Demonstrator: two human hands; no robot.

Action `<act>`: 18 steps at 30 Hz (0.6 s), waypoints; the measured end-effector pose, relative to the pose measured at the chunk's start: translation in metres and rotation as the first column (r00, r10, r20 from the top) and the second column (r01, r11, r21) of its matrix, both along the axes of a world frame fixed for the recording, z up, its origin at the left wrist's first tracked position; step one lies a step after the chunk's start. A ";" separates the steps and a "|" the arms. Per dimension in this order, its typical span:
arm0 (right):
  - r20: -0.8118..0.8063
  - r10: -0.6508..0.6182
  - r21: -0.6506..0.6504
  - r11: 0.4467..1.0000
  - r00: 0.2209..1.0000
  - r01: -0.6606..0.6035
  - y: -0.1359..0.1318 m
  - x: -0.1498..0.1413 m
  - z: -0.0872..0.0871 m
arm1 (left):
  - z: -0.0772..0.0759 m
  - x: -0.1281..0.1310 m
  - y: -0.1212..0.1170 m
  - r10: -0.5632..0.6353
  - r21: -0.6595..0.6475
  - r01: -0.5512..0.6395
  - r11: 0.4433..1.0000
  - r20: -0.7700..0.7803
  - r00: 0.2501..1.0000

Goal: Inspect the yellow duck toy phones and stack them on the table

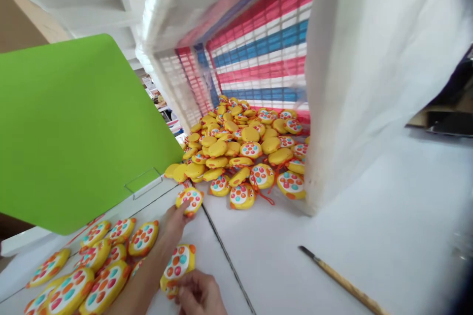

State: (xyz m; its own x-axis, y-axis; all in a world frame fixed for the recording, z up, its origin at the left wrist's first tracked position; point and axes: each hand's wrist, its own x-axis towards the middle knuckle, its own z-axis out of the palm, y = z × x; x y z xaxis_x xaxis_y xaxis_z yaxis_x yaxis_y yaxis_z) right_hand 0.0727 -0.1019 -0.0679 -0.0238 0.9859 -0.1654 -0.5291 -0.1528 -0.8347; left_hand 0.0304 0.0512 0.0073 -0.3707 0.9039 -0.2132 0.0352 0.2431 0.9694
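Two hands: both in view, each closed on a single toy.
Left forearm: stretched up and forward from the lower edge, passed over part of the left group.
Left hand point(180, 212): a far toy point(192, 198) is gripped at its near edge, one digit laid on the dotted face, the other fingers mostly hidden; it is held just before the pile.
Right hand point(202, 293): bent in at the lower edge; a near toy point(180, 262) is pinched at its lower end between thumb and curled finger, dotted face up.
Left group point(104, 286): about ten yellow toys are seen on the desk point(273, 256), some overlapped; an exact count is prevented by the forearm.
Pile point(236, 142): dozens, too heaped to be counted, spilled from the mouth of one striped-lined white bag point(343, 83).
Wooden-handled tool: one point(343, 280), laid at the right.
Green panel: one point(81, 133), stood at the left.
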 end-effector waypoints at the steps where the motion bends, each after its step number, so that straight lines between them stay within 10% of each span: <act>1: -0.019 0.012 -0.006 1.000 1.000 -0.012 0.004 0.004 0.005 | 0.002 -0.007 -0.017 -0.009 0.010 0.009 1.000 0.016 1.000; 8: -0.079 -0.010 -0.036 0.999 0.997 0.008 0.017 0.061 0.048 | 0.024 -0.037 -0.113 0.017 0.062 -0.022 0.998 0.078 0.997; 18: -0.054 0.240 0.010 0.971 0.969 -0.240 0.008 0.082 0.065 | 0.040 -0.025 -0.172 -0.149 0.018 0.148 0.989 0.130 0.980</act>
State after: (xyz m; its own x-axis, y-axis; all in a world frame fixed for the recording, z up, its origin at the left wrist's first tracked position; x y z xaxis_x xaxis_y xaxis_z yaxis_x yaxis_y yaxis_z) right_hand 0.1543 -0.0935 -0.0032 -0.2689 0.9508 -0.1538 -0.5220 -0.2781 -0.8063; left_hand 0.0055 -0.1211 0.0474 -0.2014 0.9489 -0.2431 -0.0565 0.2365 0.9700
